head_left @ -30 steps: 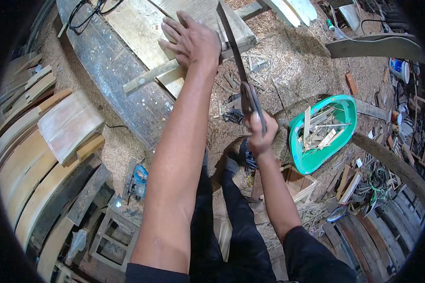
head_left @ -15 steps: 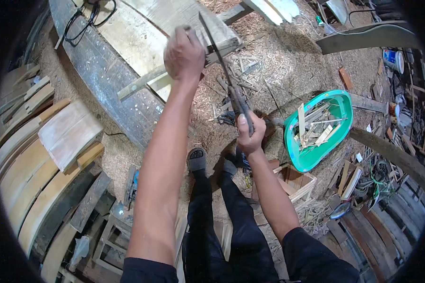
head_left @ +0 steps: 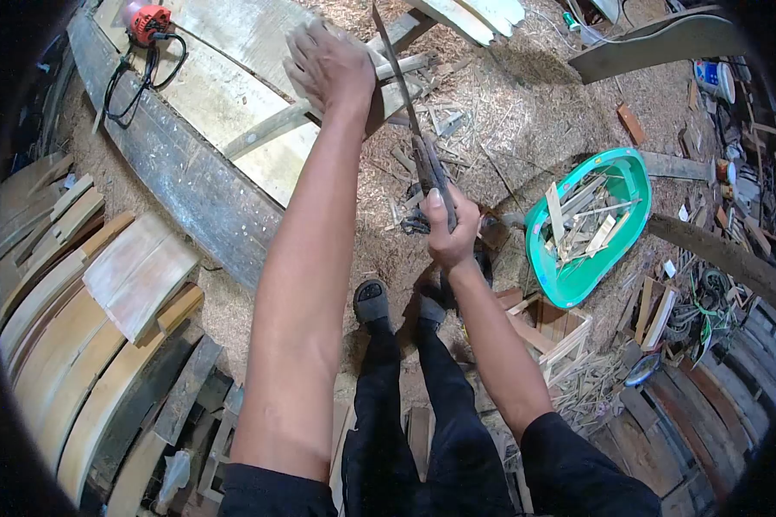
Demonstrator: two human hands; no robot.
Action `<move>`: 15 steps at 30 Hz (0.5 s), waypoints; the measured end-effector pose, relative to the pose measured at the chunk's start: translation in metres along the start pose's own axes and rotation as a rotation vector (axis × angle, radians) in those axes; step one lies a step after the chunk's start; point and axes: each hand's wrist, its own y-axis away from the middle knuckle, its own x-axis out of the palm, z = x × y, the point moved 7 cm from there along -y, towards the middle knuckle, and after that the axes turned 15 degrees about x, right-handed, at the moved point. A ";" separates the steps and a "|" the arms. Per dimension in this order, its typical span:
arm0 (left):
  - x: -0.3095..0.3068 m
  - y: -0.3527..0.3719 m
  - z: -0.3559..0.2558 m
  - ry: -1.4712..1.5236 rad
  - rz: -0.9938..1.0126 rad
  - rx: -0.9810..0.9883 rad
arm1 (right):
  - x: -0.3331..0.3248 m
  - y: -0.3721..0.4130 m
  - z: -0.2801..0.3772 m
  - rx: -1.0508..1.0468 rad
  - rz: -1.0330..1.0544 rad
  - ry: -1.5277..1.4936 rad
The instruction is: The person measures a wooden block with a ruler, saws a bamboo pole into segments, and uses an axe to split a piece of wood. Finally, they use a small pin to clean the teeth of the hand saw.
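My left hand (head_left: 332, 69) is over the workbench, its fingers stretched out and apart, slightly blurred. Under or beside it runs a narrow wooden strip (head_left: 272, 127), lying across the pale boards (head_left: 224, 99); whether the palm presses on the strip cannot be made out. The fingers of my right hand (head_left: 453, 226) are wrapped round the dark handle of a machete (head_left: 403, 86). Its long narrow blade points up and away, close to the strip's right end and seen nearly edge-on.
A red power tool (head_left: 149, 23) with a black cord sits at the bench's far left. To my right, a green tub (head_left: 591, 289) holds wood offcuts. Curved planks (head_left: 78, 345) are stacked at left. Shavings cover the floor, and a wooden crate (head_left: 569, 345) stands near my feet.
My left hand has gone from a closed fist to stretched fingers. The strip is tilted more steeply. The view has shifted, bringing the red power tool into sight. My right hand keeps hold of the machete.
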 end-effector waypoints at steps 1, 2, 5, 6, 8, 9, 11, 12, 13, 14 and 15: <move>-0.004 0.000 0.004 -0.005 -0.039 -0.032 | 0.000 0.001 -0.002 0.007 0.017 0.009; -0.004 0.003 0.009 0.019 0.024 -0.061 | -0.003 0.003 -0.005 -0.054 -0.003 0.010; 0.006 0.003 0.015 -0.143 0.006 -0.103 | -0.013 0.023 -0.016 0.026 0.042 -0.005; 0.005 0.003 0.011 -0.130 0.020 -0.119 | -0.015 0.025 0.004 0.018 -0.018 -0.001; 0.003 -0.001 0.008 -0.135 0.045 -0.127 | -0.013 0.005 0.006 0.035 0.026 0.013; 0.005 -0.001 0.008 -0.137 0.059 -0.131 | -0.011 -0.006 0.004 0.045 0.048 0.019; 0.007 0.000 0.009 -0.147 0.017 -0.118 | -0.008 -0.012 -0.004 0.096 0.040 0.053; 0.005 -0.002 0.009 -0.161 0.035 -0.120 | -0.009 -0.005 -0.010 0.066 0.030 0.049; 0.006 -0.001 0.010 -0.175 0.060 -0.121 | -0.011 0.007 -0.009 0.042 0.017 0.047; 0.006 -0.002 0.010 -0.168 0.058 -0.122 | -0.018 0.024 -0.002 -0.015 -0.001 0.027; 0.006 -0.004 0.011 -0.171 0.057 -0.119 | -0.023 0.039 -0.004 0.016 -0.034 0.004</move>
